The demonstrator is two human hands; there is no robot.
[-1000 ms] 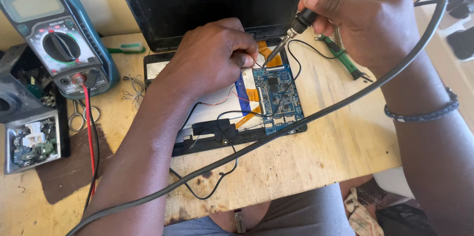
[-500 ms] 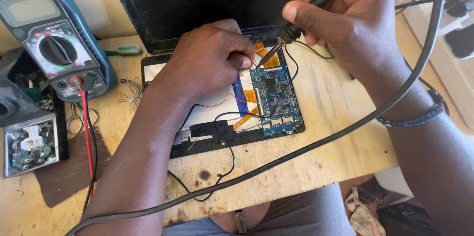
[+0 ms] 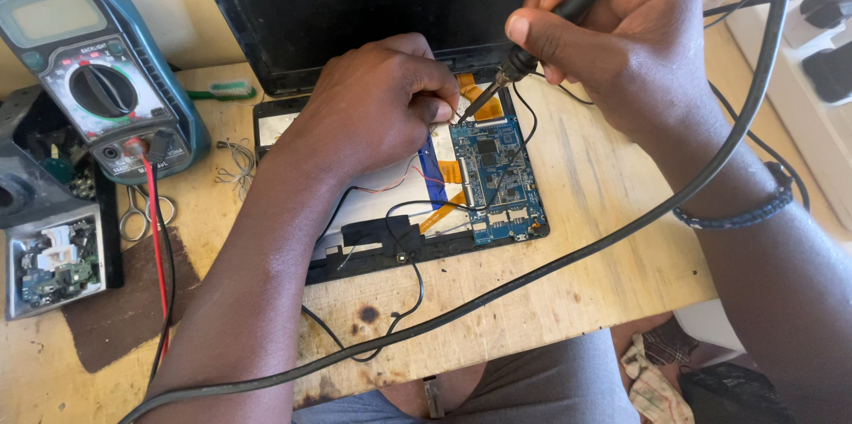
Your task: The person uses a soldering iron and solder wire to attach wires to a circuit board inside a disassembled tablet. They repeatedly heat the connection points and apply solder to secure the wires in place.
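1. Rightly, your right hand (image 3: 621,34) gripped the iron (image 3: 568,7) like a pen, tip at the board's (image 3: 493,180) top edge.
2. Your left hand (image 3: 373,113), closed, pinched something unseen beside the tip; steadiness there mattered most.

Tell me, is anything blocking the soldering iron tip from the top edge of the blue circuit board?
Nothing visible blocks it. The soldering iron, held in the right hand, has its tip right at the top edge of the blue circuit board. The left hand rests just beside that spot, its fingers close to the tip but not across it.
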